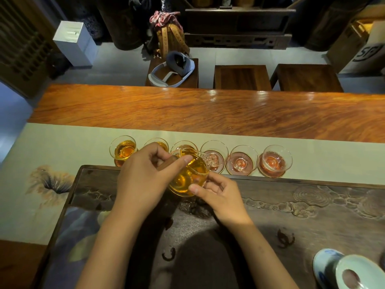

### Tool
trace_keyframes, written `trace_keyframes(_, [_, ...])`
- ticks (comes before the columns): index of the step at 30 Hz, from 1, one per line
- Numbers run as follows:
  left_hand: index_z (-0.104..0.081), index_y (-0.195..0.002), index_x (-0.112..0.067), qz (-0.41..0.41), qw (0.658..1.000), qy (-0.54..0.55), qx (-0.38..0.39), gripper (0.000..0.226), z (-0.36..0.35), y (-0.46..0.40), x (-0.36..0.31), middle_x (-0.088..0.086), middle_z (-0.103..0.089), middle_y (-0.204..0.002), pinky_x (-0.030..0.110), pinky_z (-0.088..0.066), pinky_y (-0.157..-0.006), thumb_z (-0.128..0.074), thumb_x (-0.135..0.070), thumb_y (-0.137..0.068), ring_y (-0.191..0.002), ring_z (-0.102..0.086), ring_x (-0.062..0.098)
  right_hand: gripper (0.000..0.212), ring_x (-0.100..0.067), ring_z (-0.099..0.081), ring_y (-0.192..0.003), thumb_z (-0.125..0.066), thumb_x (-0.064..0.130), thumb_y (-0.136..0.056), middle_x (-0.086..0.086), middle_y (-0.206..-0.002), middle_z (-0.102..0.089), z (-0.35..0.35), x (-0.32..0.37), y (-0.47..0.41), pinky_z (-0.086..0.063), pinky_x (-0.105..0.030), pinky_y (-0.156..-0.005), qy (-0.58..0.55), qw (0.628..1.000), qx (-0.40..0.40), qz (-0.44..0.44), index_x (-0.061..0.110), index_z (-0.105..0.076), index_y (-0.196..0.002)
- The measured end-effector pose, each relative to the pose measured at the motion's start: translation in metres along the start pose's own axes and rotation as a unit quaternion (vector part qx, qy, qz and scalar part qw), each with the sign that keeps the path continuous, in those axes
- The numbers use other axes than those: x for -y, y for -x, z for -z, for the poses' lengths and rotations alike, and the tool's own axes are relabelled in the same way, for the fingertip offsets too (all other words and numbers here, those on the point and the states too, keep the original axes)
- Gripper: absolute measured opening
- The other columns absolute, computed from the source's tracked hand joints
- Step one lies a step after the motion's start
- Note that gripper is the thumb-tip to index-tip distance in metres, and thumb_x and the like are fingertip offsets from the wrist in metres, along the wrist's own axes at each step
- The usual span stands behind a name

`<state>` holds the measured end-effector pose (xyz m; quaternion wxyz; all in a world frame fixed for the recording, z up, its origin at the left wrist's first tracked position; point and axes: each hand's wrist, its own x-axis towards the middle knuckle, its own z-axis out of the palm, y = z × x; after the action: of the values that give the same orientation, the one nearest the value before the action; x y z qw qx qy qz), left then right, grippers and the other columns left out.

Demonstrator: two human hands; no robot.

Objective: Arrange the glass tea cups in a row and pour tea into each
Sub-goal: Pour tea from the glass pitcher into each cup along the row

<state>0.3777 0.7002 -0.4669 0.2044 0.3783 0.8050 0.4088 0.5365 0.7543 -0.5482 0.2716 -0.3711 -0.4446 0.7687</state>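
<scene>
While my left hand (143, 176) curls around the wooden handle (166, 162) of the glass pitcher (188, 174), thumb and forefinger closed on it, my right hand (218, 195) pinches the pitcher's lower right wall between thumb and fingertips; the pitcher is tilted, spout (209, 158) directed at the fourth cup (212, 156) counted from the runner's left end, amber tea filling its lower body; whether tea is leaving the spout cannot be resolved. Six glass tea cups stand in a row on the pale cloth runner (62, 147), just beyond the far edge of the dark carved tea tray (312, 197), each on a round coaster; first cup (123, 148) holds amber tea; second cup (159, 142) and third cup (184, 145), partly hidden behind my left hand and the pitcher, also show amber liquid; fifth cup (242, 160) and sixth cup (275, 160), toward the runner's right end, appear to hold none. At the tray's near right corner sits a blue-and-white porcelain lidded bowl (341, 270). Beyond the runner lies the bare far strip of the wooden table (187, 109); past its far edge stand three stools, the left stool (191, 80) carrying a grey-and-white headset (177, 68).
</scene>
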Motion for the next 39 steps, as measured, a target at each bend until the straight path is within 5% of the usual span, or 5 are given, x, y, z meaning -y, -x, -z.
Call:
trace_keyframes(9, [-0.061,-0.077,-0.032,-0.006,1.0,-0.013,0.003,0.051,-0.002,-0.002,-0.002,-0.012,-0.066,-0.073,0.047,-0.055,-0.066,-0.063,-0.08,-0.059,-0.069,-0.062,0.006,0.037,-0.022,-0.074,-0.1,-0.08,0.007,-0.079,-0.008,-0.105,-0.078,0.002,-0.002,-0.001,-0.057,-0.024,-0.082,-0.009,1.0,-0.003,-0.003,0.008,-0.069,-0.114])
trace_keyframes(39, [-0.057,-0.065,-0.028,-0.005,0.997,-0.072,-0.006,0.055,-0.004,0.002,-0.011,-0.016,-0.062,-0.065,0.035,-0.049,-0.059,-0.056,-0.082,-0.057,-0.063,-0.06,0.003,0.04,-0.016,-0.075,-0.093,-0.08,0.019,-0.069,-0.004,-0.097,-0.079,0.005,0.002,-0.002,-0.057,-0.023,-0.08,-0.007,1.0,0.019,0.002,0.009,-0.07,-0.107])
